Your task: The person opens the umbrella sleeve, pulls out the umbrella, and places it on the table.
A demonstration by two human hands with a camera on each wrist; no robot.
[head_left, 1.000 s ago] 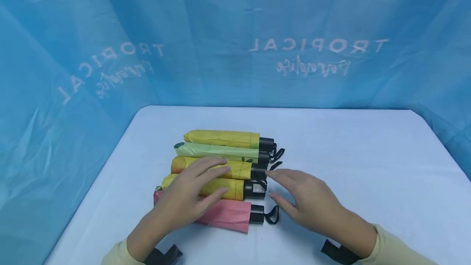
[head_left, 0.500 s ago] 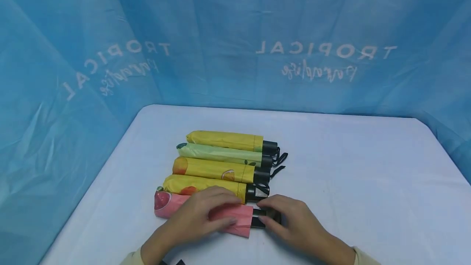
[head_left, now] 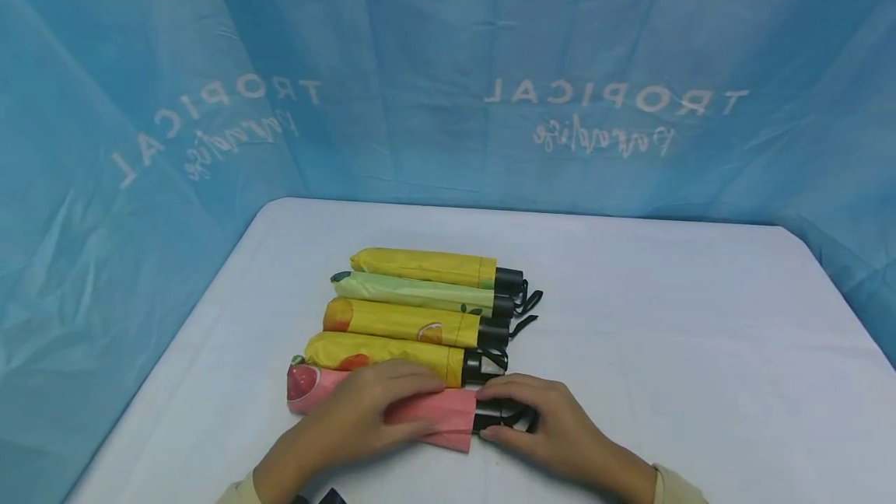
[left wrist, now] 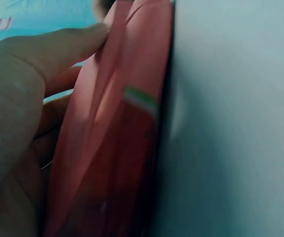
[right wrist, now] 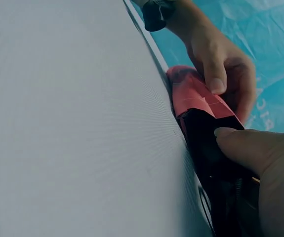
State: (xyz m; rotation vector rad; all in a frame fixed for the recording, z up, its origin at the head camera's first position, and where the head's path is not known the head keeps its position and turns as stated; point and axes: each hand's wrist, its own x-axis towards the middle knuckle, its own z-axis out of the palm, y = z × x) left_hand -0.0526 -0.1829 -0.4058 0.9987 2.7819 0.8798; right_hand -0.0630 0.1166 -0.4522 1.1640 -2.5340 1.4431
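A folded pink umbrella lies on the white desk, its black handle towards the right, and both hands are on it. The person's forearms slant inwards from the near side of the pink umbrella, the left from its fabric end, the right from beyond its handle. The left hand is half closed over the fabric, thumb on the near side and fingers over the far side. The right hand is bent round the handle, gripping it between thumb and fingers.

Beyond the pink umbrella, four more lie in a row: a yellow umbrella with an orange-red print just beside it, then a yellow umbrella with an orange slice, a pale green umbrella and, farthest, a plain-looking yellow umbrella.

The left wrist view shows a green-and-white stripe on the pink umbrella, which cannot be seen from the head. The right wrist view adds a dark band on the left wrist and a thin cord beside the handle.
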